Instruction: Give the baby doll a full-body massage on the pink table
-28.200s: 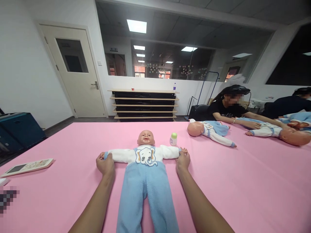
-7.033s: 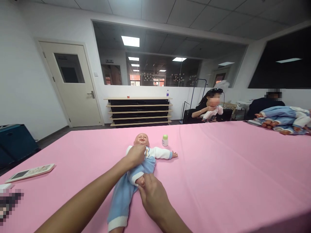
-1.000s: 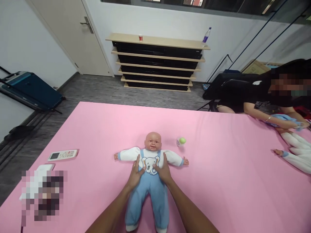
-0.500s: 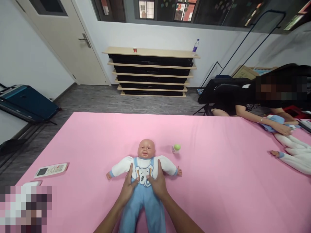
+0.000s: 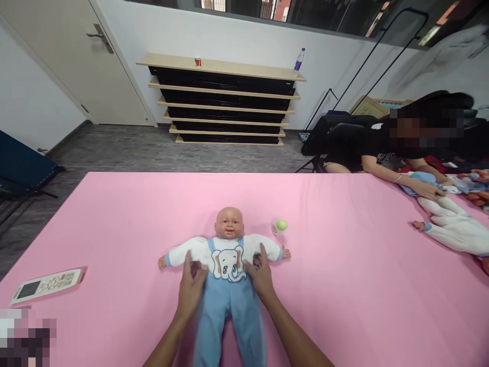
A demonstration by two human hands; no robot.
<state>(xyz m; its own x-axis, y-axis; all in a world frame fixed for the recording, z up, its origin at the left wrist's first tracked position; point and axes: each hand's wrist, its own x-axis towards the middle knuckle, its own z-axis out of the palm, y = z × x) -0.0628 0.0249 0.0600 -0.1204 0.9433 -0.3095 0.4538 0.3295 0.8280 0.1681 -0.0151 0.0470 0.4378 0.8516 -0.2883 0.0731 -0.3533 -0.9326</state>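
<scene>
Doll (image 5: 229, 275) in blue overalls lies face up, arms outstretched, on a pink-covered counter (image 5: 344, 290) | left hand (image 5: 191, 289), thumb and fingers spread, gripping nothing at its side | right hand (image 5: 263, 278) likewise spread, empty, at its other side | green-capped bottle (image 5: 280, 227) stands near its head

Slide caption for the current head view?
Left hand and right hand flank a doll lying face up on a pink table, near a green-capped bottle.
</scene>
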